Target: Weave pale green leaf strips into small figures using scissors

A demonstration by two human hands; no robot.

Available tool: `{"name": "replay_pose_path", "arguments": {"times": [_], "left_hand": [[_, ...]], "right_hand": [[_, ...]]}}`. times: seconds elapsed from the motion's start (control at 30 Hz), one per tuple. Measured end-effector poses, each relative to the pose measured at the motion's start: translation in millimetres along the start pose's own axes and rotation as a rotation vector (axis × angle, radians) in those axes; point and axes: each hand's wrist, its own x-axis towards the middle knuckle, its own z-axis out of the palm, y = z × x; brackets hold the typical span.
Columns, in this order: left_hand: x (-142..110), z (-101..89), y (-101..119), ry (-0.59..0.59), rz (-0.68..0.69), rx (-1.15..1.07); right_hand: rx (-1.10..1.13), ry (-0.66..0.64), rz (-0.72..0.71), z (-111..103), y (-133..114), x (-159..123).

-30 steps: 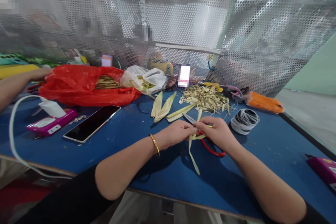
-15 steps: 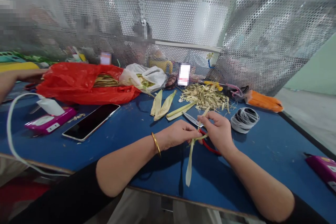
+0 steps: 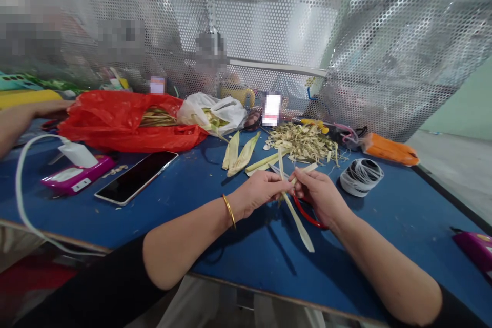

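Pale strips of corn husk [image 3: 299, 223] cross each other between my hands, above the blue table. My left hand [image 3: 265, 189] pinches them where they meet, a gold bangle on its wrist. Thumb and fingers of my right hand [image 3: 320, 192] are closed on the strips from the other side. One strip hangs down to the right, another points up and a third sticks out past my right fingers. Red-handled scissors [image 3: 309, 216] lie beneath, partly hidden by my right hand. Larger husk pieces [image 3: 243, 155] rest just beyond my left hand.
Behind the scissors is a heap of husk scraps [image 3: 303, 142]. A spool of white cord [image 3: 361, 177] stands right. Leftward are a phone [image 3: 136, 178], a purple power strip [image 3: 79, 174], a red bag [image 3: 103, 123] and another person's arm [image 3: 23, 120]. A perforated metal screen [image 3: 269, 25] closes the back.
The husk strips have turned in my fingers: the hanging strip now slants right, and one end now points up. My right hand has shifted slightly lower.
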Motion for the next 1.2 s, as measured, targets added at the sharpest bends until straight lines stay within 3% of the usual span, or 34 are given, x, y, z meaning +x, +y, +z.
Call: {"name": "replay_pose_path", "arguments": {"times": [0.2, 0.33, 0.43, 0.5, 0.57, 0.6, 0.63, 0.7, 0.77, 0.8, 0.93, 1.2], "left_hand": [[0, -0.2, 1, -0.033, 0.062, 0.054], [-1, 0.9, 0, -0.029, 0.038, 0.011], [1, -1.2, 0, 0.030, -0.052, -0.114], [3, -4.6, 1, 0.061, -0.108, -0.229], [4, -8.5, 2, 0.077, -0.151, -0.344], [5, -10.2, 3, 0.080, -0.162, -0.387], [5, -11.5, 4, 0.081, -0.161, -0.415], [5, -12.7, 4, 0.084, -0.122, -0.437], [6, -12.5, 3, 0.095, -0.076, -0.430], [7, -12.1, 2, 0.104, -0.060, -0.429], [11, -10.6, -3, 0.110, -0.037, -0.434], [11, -2.5, -13, 0.203, -0.043, -0.461]], "right_hand": [[0.089, 0.162, -0.047, 0, 1, 3], [0.059, 0.126, -0.041, -4, 0, 7], [-0.096, 0.145, -0.029, -17, -5, 13], [-0.318, 0.300, -0.205, -25, -11, 13], [-0.635, 0.441, -0.556, -28, -17, 8], [-0.806, 0.448, -0.743, -27, -20, 4], [-0.966, 0.380, -0.906, -24, -22, -1], [-1.266, 0.065, -1.146, -15, -21, -11], [-1.501, -0.266, -1.246, -6, -17, -16], [-1.586, -0.360, -1.261, -3, -13, -17], [-1.675, -0.379, -1.262, 2, -1, -13], [-1.391, -0.400, -1.215, 7, 6, -19]]}}
